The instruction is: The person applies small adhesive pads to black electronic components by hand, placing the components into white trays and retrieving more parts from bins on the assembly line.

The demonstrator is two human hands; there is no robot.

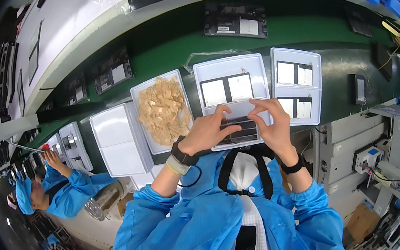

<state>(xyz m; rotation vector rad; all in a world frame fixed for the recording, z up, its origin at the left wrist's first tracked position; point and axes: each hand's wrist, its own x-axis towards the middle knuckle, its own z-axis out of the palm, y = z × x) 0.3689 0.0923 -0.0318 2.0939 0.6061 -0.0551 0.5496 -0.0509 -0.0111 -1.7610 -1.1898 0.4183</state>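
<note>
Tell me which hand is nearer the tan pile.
Left. The left hand is just to the right of the tan pile; the right hand is farther right, beyond the left one.

Electronics assembly floor: long green bench [169, 49], opened device [235, 21], white trays [218, 69], co-worker [79, 190] (blue smock [66, 201], cap [23, 195]).

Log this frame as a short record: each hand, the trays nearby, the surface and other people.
Left hand: over the middle tray, thumb and index finger apart
Right hand: over the same tray, thumb and index finger curled toward each other; grip unclear
Middle tray: black-and-white panel at far end, dark pieces nearer
Tray to its left: heaped tan pieces
Tray to its right: black-and-white panels
Surface: green bench
Others: co-worker in blue, lower left; more at right edge
</note>
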